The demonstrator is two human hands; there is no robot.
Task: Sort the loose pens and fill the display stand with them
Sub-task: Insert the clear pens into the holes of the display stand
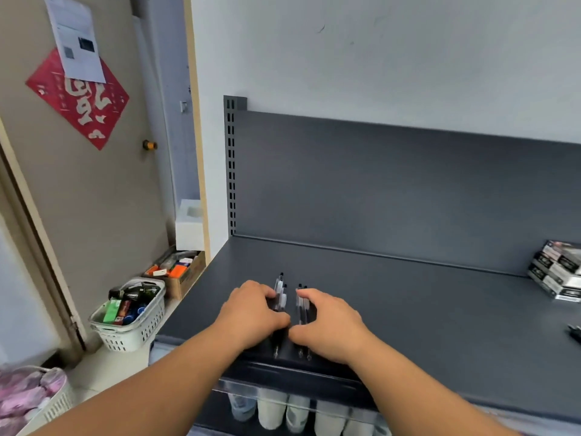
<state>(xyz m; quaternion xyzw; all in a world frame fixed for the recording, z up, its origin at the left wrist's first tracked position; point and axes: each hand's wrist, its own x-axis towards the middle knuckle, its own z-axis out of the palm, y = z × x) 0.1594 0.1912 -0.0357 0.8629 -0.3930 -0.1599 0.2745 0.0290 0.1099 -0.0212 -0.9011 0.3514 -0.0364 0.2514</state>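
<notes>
clear black-tipped pens [280, 297], dark grey shelf [408, 297]

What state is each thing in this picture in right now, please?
Left hand: fingers curled over the left pens.
Right hand: fingers curled over the right pens.
Left pens: lying flat on the shelf, tips toward the person.
Right pens: lying flat, parallel to the left ones.
Basket: on the floor, filled.
Cardboard box: open, filled.
Stack of boxes: piled at the shelf's right end.

The left hand [251, 313] and right hand [328, 325] are bare. Both forearms [176, 369] are bare too, up to the near edge.
</notes>
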